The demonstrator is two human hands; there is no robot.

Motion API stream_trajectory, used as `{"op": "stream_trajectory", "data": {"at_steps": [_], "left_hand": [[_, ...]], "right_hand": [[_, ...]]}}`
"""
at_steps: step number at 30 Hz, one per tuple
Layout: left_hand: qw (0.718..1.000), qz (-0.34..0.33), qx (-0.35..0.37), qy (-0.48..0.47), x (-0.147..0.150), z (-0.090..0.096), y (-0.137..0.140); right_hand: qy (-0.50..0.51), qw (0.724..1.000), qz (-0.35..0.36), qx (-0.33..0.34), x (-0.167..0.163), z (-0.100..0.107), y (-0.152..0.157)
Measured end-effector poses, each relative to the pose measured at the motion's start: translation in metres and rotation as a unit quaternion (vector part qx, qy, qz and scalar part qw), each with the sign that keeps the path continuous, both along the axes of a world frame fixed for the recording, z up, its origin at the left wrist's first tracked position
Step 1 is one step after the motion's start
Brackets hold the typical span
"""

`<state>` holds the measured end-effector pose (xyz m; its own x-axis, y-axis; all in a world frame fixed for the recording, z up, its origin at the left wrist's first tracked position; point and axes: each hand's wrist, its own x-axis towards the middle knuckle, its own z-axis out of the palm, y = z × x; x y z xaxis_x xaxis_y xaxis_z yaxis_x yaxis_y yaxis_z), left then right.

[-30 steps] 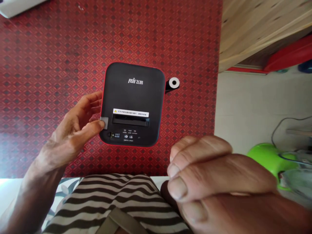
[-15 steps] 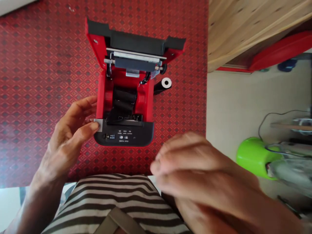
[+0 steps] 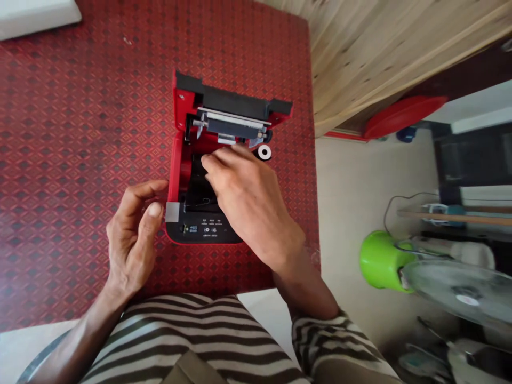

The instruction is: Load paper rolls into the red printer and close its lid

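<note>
A red and black label printer (image 3: 176,170) sits on the table with its lid (image 3: 236,101) raised. Black film (image 3: 199,188) lies in its bay. My right hand (image 3: 250,200) reaches into the bay from the right, fingers curled and drawn together over the film; the fingertips are partly hidden, and what they hold I cannot make out. Along the printer's left wall, my left hand (image 3: 134,234) is open, thumb apart from the fingers, its index fingertip at the red side. A grey patch (image 3: 172,212) is on the front left corner. Behind the right hand shows a black roll with a white end (image 3: 260,154).
The table has a red patterned cover (image 3: 96,133). A white object (image 3: 36,16) stands at its far left corner. To the right are a wooden panel (image 3: 360,58), a green bucket (image 3: 378,261) and a fan (image 3: 440,288) at floor level.
My right hand has moved from the right front into the printer's bay. My left thumb has come off the grey patch. The black film, crumpled before, now looks flatter. The view has shifted.
</note>
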<state>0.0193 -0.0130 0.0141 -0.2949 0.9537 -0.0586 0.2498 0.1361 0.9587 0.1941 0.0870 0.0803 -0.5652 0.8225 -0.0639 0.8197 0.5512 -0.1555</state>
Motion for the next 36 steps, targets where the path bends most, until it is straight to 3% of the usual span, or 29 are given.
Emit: {"op": "stream_trajectory", "data": {"at_steps": [6,11,15,22,26,28,31,34,36], "left_hand": [[1.000,-0.011,-0.005,-0.026,-0.004,0.002,-0.001],[1.000,-0.028,-0.011,-0.009,-0.008,0.004,-0.001],[0.999,-0.029,-0.018,0.002,-0.008,0.006,-0.001],[0.999,-0.030,-0.021,0.015,-0.008,0.006,0.000],[1.000,-0.021,-0.016,0.013,-0.008,0.004,0.000],[1.000,-0.013,-0.020,0.021,-0.009,0.003,0.000],[1.000,-0.002,-0.017,0.017,-0.008,0.000,0.000],[1.000,0.009,-0.005,0.016,-0.008,-0.005,0.002],[0.999,0.019,0.000,0.026,-0.007,-0.008,0.003]], "right_hand": [[-0.121,0.991,-0.009,-0.056,-0.025,0.012,0.015],[-0.124,0.990,0.007,-0.064,-0.023,0.014,0.016],[-0.102,0.993,-0.023,-0.063,-0.018,0.014,0.014],[-0.051,0.998,-0.045,0.004,-0.011,0.016,-0.001],[0.090,0.994,-0.047,0.030,0.014,0.023,-0.019],[0.227,0.970,-0.076,0.036,0.034,0.026,-0.027],[0.422,0.888,-0.170,0.071,0.066,0.021,-0.033],[0.540,0.798,-0.240,0.116,0.095,-0.002,-0.031],[0.581,0.759,-0.281,0.085,0.108,-0.024,-0.029]]}}
